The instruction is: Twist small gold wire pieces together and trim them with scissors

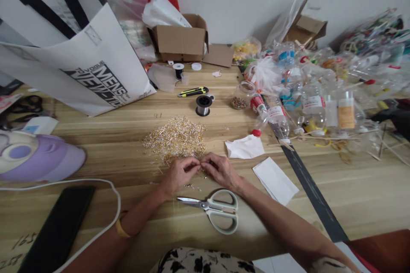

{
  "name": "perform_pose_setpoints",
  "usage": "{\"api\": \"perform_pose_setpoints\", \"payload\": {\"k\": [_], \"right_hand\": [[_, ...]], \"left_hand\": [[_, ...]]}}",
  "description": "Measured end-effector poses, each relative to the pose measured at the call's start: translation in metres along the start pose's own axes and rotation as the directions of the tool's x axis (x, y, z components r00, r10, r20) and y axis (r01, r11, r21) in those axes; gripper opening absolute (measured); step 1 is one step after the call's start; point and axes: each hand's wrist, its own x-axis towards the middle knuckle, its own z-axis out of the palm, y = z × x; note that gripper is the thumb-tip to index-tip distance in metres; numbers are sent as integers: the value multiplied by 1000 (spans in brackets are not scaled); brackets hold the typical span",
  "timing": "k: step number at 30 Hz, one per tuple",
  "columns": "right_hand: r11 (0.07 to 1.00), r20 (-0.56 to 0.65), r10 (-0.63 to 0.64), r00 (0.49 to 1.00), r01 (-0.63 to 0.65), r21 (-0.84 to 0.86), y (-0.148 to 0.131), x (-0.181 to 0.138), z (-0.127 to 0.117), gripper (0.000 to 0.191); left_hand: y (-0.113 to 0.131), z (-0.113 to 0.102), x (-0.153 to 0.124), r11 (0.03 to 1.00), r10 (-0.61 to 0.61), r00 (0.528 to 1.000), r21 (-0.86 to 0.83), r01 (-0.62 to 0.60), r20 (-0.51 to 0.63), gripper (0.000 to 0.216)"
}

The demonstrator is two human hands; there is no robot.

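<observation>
My left hand (pixel 181 173) and my right hand (pixel 221 170) meet fingertip to fingertip over the table, both closed in a pinch. Whatever lies between the fingers is too small to make out. Just beyond them spreads a loose pile of small gold and silver beads (pixel 176 137). A short beaded strand (pixel 192 187) lies below my hands. Between my forearms rest white-handled scissors (pixel 221 210), blades pointing left and slightly apart. A black spool of thin wire (pixel 203 106) stands behind the pile, with a yellow and black box cutter (pixel 193 91) beyond it.
A white shopping bag (pixel 77 51) stands at the back left, near a cardboard box (pixel 181 40). Plastic bottles (pixel 312 106) and a bead jar (pixel 240 96) crowd the right. Folded paper (pixel 275 180) lies by my right forearm; a black phone (pixel 59 228) and white cable (pixel 117 198) lie left.
</observation>
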Motion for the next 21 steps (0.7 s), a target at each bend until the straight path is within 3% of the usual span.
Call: {"api": "perform_pose_setpoints", "payload": {"k": [9,14,21], "right_hand": [[1000,18,16,1000,-16,16,0,-2,-2,19],[974,35,114,993,-118,193,1,-1,0,24],[863,70,241,968,-247,440,-4,3,1,32]], "left_hand": [[0,0,-2,989,48,999,141,-46,-8,10],[3,-1,-3,987,92,995,136,-88,-23,11],[-1,2,-4,951,245,966,216,-223,-79,13]]}}
